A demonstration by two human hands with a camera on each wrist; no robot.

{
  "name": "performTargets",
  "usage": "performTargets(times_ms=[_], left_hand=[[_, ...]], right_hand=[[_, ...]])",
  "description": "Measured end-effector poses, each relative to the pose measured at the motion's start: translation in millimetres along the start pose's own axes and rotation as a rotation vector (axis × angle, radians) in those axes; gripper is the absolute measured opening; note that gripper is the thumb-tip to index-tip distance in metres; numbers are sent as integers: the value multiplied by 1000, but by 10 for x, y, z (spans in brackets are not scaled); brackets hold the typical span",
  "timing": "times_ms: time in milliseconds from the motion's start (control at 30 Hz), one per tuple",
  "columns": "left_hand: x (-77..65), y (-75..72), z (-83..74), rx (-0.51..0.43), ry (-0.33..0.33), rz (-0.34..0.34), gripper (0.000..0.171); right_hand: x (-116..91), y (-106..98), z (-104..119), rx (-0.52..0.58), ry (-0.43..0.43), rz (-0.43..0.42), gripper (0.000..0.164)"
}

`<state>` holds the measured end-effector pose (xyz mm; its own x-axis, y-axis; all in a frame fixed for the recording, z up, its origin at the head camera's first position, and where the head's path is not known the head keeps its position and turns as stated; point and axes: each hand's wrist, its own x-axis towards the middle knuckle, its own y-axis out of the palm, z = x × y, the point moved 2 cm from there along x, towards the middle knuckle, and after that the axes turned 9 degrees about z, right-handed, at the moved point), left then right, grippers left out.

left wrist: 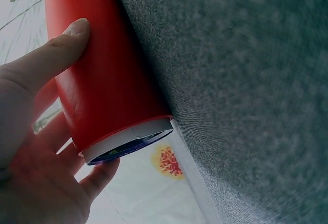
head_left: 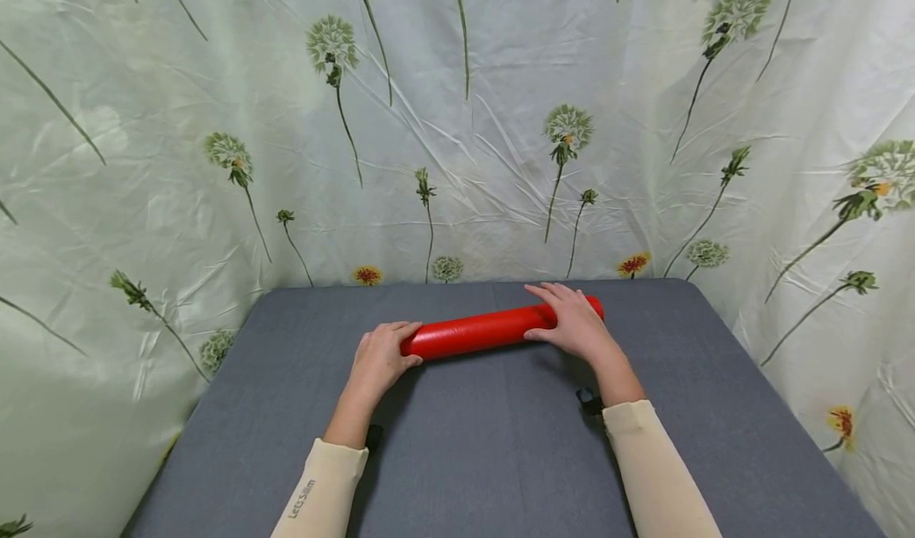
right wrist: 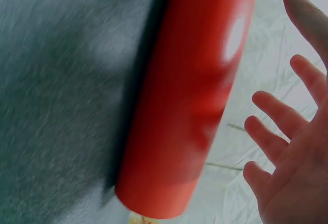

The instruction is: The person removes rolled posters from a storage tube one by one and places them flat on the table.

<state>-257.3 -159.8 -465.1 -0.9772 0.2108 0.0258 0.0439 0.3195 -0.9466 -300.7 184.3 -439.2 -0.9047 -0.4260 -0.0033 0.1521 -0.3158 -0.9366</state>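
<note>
A long, glossy red roll [head_left: 479, 333] lies across the far part of the grey table, its right end slightly farther back. My left hand [head_left: 382, 355] grips its left end, thumb [left wrist: 72, 44] on the near side and fingers reaching round behind. That end shows a white rim [left wrist: 128, 138] with a dark bluish inside. Over the right end hovers my right hand [head_left: 574, 323], fingers spread, and the right wrist view shows a gap between the fingertips [right wrist: 254, 124] and the red surface.
The grey cloth-covered table [head_left: 465, 458] has rounded far corners. Behind and beside it hangs a pale curtain [head_left: 457, 125] printed with dandelions. Dark wrist straps [head_left: 589, 400] sit near the cream sleeves [head_left: 661, 466].
</note>
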Motion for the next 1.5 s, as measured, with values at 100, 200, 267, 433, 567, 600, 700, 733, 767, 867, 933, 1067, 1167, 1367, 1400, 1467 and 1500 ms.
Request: performTargets(times_ms=[100,200,267,433,567,600,700,733,767,867,933,1067,1167,1367,1400,1467,1500], left_hand=[[3,-9,4,8,5,-3,64],[10,-18,4,12,13,-6,64],[14,-23,2,12,18,-6,64],[22,-33,-8,10,26,-11,65],[24,-30,-11,13,24,-12,65],[23,-30,-11,15,23,-10,65],[14,-31,-11,19,21,-7,65],[11,-31,-9,19,20,-6,65],[7,-32,-7,19,19,-5,65],[0,-30,2,18,15,-2,65],[-5,-29,7,17,15,-1,65],[-8,-27,10,15,17,-3,65],[-6,-21,11,5,19,-5,65],[-2,-6,6,4,15,-8,65],[0,-5,4,7,14,-9,65],[0,-3,0,11,13,-9,65],[-1,-1,0,13,12,-10,65]], right_hand=[[0,-18,76,-6,-17,-3,87],[3,-29,132,-13,-18,0,88],[6,-35,168,-16,-18,3,89],[22,-33,257,-25,-30,1,89],[52,6,314,-32,-39,4,88],[60,20,332,-32,-45,4,88],[87,61,393,-26,-63,6,89],[98,75,418,-23,-68,7,89],[109,89,443,-20,-73,9,89],[138,128,525,-9,-86,15,89],[156,152,582,-6,-95,20,89],[190,205,686,-6,-114,24,88],[214,250,746,-9,-123,34,87],[252,333,824,-7,-143,52,87],[258,345,833,-6,-149,53,87],[266,361,856,0,-158,54,86],[272,371,867,2,-157,57,86]])
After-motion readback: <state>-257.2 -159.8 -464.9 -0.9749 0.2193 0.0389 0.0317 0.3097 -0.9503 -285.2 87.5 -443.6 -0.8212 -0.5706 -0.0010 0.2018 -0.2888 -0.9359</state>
